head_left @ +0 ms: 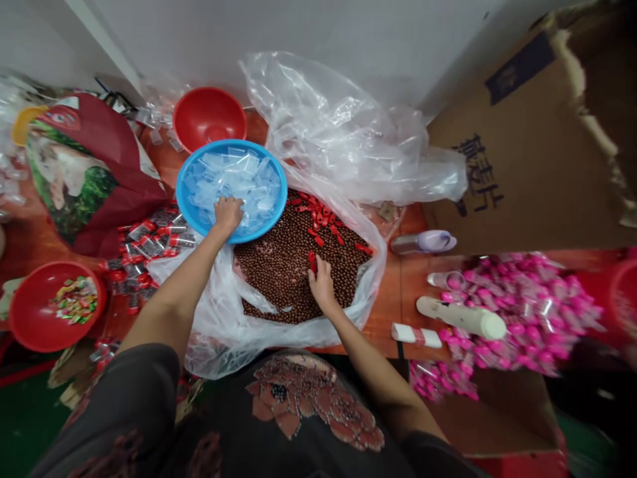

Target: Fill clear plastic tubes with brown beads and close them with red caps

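Right hand: we pinched red piece, long axis near twelve-to-six — left hand at ten o'clock, among clear pieces in blue basin, grip we couldn't tell.

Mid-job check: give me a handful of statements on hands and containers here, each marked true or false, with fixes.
1. The left hand is at the clear plastic pieces in the blue basin. True.
2. The right hand is over a bowl of wrapped candies. False: the right hand is over the small brown balls, a red plastic piece at its fingertips.
3. The large cardboard box has printed writing on its side. True.
4. The pink items are on the person's left. False: the pink items are on the right.
5. The red bowl at the far left holds colorful small pieces. True.
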